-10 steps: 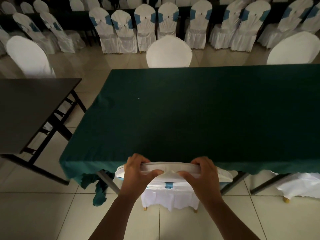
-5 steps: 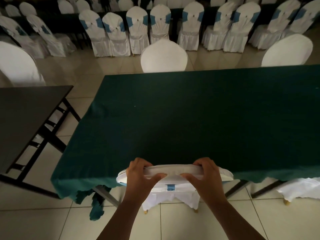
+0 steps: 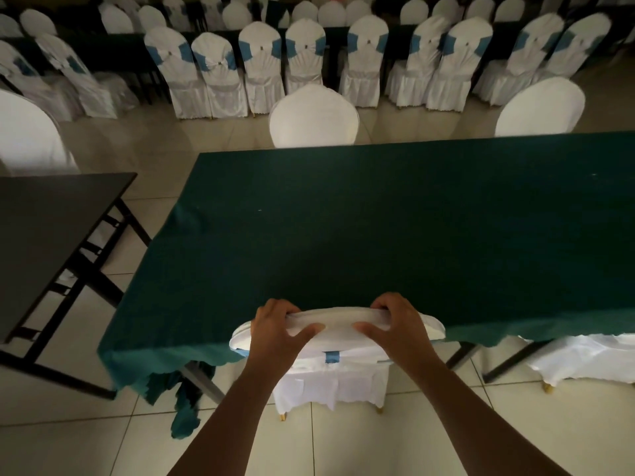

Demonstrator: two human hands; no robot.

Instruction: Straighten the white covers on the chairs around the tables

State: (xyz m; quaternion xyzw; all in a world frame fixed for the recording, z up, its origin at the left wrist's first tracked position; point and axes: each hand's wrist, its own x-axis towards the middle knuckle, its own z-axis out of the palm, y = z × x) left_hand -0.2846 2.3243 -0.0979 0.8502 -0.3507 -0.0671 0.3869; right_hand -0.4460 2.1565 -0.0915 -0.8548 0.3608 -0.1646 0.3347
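Observation:
A chair in a white cover (image 3: 338, 326) with a blue sash stands right below me, pushed against the near edge of the green-clothed table (image 3: 395, 228). My left hand (image 3: 278, 333) grips the top of the chair back on its left part, thumb toward me. My right hand (image 3: 398, 326) grips the same top edge on the right. Both hands pinch the white cover fabric over the backrest. The seat is hidden under the table; the cover's skirt hangs to the floor.
Another white-covered chair (image 3: 584, 359) sits at the right under the table edge. Two covered chairs (image 3: 313, 120) (image 3: 541, 108) face me across the table. A bare dark table (image 3: 44, 214) stands at left. Rows of sashed chairs (image 3: 261, 67) fill the back.
The view has tilted and shifted slightly; my hands keep their grip on the chair back and sit slightly wider apart on the cover's top edge.

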